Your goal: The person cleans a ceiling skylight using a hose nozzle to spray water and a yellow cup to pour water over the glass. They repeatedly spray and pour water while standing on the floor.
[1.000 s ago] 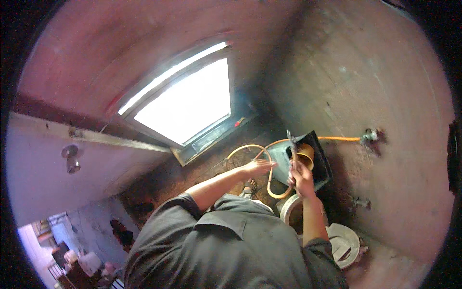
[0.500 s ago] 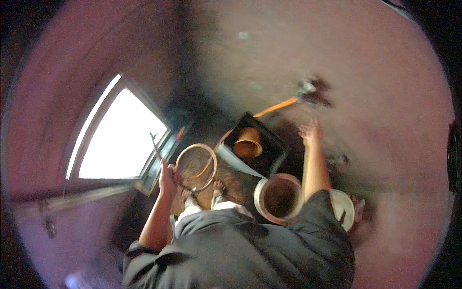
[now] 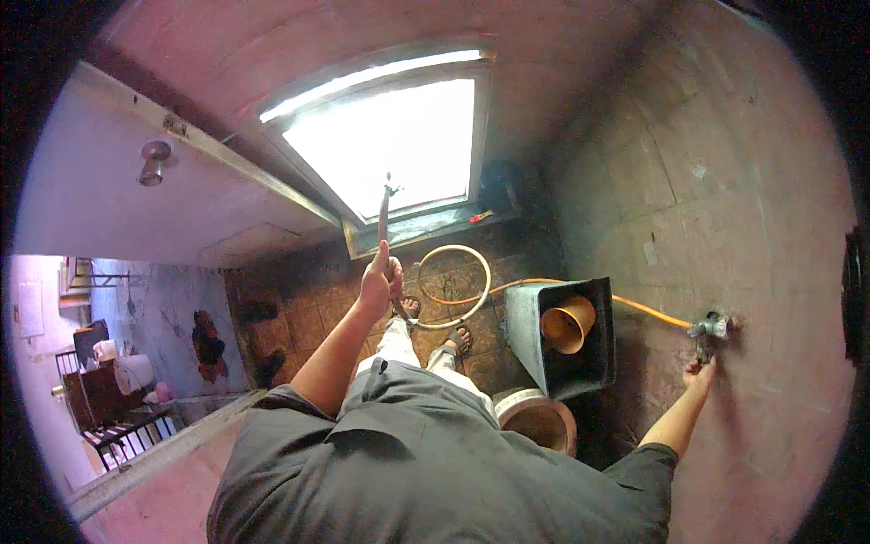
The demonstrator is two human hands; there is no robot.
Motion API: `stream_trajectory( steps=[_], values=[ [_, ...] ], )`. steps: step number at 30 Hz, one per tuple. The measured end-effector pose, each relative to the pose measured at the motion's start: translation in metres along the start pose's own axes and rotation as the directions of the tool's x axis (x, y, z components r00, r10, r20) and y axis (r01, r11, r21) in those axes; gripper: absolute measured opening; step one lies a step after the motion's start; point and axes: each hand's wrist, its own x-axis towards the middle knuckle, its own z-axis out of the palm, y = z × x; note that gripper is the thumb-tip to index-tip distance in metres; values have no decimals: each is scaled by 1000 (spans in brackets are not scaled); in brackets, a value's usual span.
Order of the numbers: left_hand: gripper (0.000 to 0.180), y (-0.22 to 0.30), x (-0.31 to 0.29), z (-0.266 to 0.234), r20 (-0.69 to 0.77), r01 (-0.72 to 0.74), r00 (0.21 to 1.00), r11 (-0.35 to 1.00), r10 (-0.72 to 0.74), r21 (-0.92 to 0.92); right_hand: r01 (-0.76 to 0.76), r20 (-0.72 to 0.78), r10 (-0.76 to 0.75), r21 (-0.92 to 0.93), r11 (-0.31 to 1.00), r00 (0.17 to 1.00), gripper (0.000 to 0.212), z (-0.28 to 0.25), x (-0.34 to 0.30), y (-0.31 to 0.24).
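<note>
Held upright in my left hand (image 3: 381, 283) is the free end of a hose, its dark tip (image 3: 390, 186) standing out against the bright window. My fingers are wrapped around it. From there a pale loop of the hose (image 3: 489, 272) hangs in front of my feet, then an orange stretch runs behind a dark plastic bin to a metal wall tap (image 3: 711, 331) at the right. My right hand (image 3: 698, 370) is at the tap's lower part, fingers closed on its handle; fine finger detail is small.
Inside the tilted dark bin (image 3: 515, 331) lies an orange-brown bucket (image 3: 567, 325). A round pale tub (image 3: 562, 422) stands near my right side. On the window sill lies a small red-ended brush (image 3: 481, 218). Through an opening at left, a rack (image 3: 127, 431) shows in another room.
My view has turned left. My right hand, spread and apart from the tap before, has reached it and closed on its handle. The left hand still holds the hose end upright.
</note>
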Motion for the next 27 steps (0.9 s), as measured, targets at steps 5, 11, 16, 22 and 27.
stream_trajectory(
  steps=[5, 11, 16, 22, 27],
  values=[
    [61, 9, -2, -6, -97, -129, 986, 990, 134, 55, 21, -31, -21, 19, 1000, 999, 33, -15, 20, -7],
    [63, 17, -3, -11, -204, -256, 938, 958, 279, 130, -26, 43, 23, 55, 998, 999, 32, -20, 24, -9],
    [62, 22, 5, -24, -246, -356, 891, 923, 382, 145, -10, 48, 8, 26, 1000, 999, 31, -17, 23, -8],
    [52, 46, 12, -42, -379, -395, 853, 918, 359, -19, 16, 38, -17, 42, 999, 999, 28, -2, -2, -7],
    [57, 68, 29, -75, -420, -409, 816, 910, 398, 70, -6, 25, 4, 86, 996, 1000, 31, -15, 10, -12]
  ],
)
